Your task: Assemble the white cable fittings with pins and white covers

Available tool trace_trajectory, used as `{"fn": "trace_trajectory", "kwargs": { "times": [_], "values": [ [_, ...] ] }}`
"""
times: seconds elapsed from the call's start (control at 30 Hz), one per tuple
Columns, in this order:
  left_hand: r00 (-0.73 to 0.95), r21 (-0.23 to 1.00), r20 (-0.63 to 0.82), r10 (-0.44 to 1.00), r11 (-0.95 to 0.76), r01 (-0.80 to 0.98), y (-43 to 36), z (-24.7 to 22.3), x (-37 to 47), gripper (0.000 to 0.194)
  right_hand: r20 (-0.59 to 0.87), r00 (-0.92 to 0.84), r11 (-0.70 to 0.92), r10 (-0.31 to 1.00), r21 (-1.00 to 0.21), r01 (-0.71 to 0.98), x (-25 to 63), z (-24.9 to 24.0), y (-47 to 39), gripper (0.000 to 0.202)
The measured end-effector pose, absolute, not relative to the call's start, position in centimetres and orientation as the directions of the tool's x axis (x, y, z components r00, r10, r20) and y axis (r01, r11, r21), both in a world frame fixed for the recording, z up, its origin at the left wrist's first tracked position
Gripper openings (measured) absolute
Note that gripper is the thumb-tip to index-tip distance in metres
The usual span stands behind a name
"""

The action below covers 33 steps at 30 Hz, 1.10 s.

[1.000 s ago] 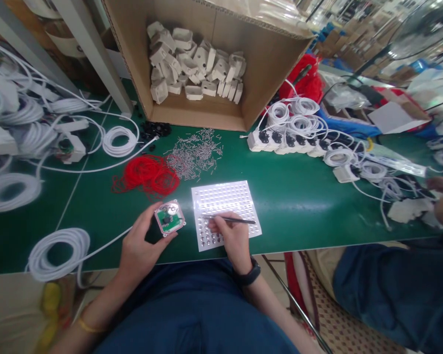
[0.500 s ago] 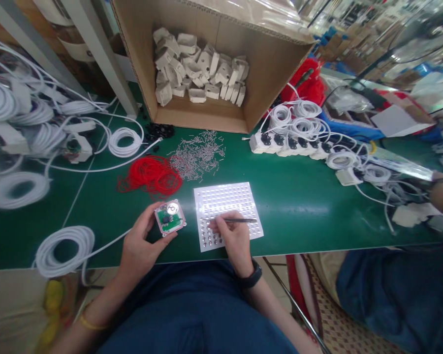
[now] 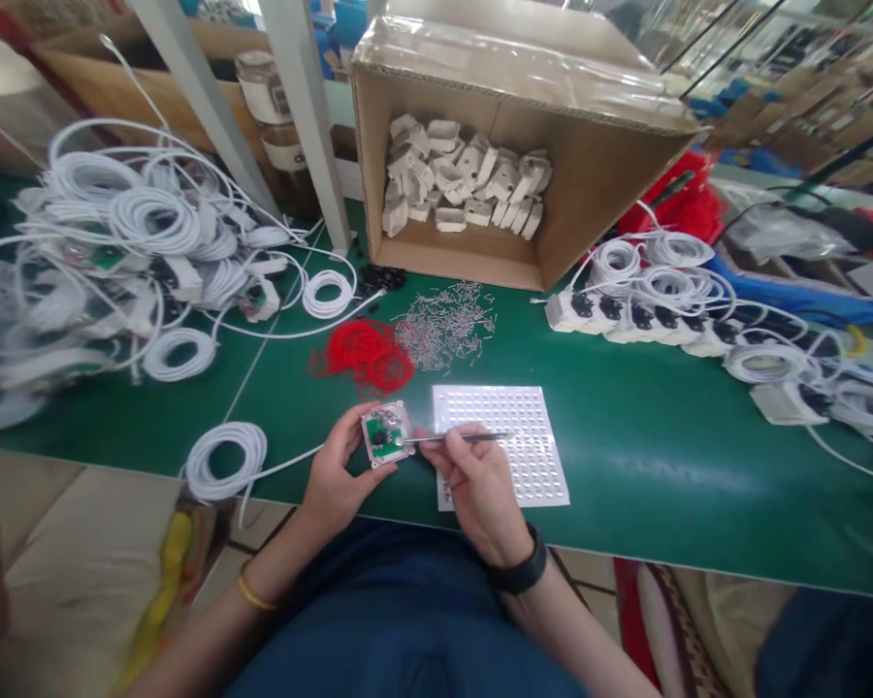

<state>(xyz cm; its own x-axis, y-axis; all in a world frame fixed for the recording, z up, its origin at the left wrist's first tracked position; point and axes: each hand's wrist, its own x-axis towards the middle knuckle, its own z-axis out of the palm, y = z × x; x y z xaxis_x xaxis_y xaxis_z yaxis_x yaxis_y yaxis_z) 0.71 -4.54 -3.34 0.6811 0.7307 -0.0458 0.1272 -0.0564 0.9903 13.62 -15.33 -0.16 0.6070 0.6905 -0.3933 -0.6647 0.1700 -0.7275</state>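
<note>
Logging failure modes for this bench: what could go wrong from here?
1. The tweezers in the right hand have their tip over the open housing; a slip might scratch the green board or drop a small part into it.
2. The white cable coil sits at the bench edge; if it slid off, its cable could tug the housing in the left hand.
3. Loose screws touch the red rings and could get mixed in.

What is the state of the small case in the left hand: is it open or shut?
Open: the case in the left hand shows its green board, with no cover over it.
</note>
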Motion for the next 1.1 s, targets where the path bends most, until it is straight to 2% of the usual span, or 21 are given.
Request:
{"fn": "trace_trajectory", "kwargs": {
  "times": [0.5, 1.1],
  "values": [
    [0.682, 0.992, -0.023, 0.731, -0.067, 0.106, -4.7, -3.8, 0.4, 0.066, -0.327, 0.68, 0.164, 0.657, -0.818, -0.551, 12.7, -0.2, -13.7, 0.015],
    [0.662, 0.99, -0.005, 0.75, -0.091, 0.111, -4.8, -4.2, 0.3, 0.065, -0.315, 0.699, 0.148, 0.642, -0.844, -0.516, 12.5, -0.1, -13.6, 0.016]
  ]
}}
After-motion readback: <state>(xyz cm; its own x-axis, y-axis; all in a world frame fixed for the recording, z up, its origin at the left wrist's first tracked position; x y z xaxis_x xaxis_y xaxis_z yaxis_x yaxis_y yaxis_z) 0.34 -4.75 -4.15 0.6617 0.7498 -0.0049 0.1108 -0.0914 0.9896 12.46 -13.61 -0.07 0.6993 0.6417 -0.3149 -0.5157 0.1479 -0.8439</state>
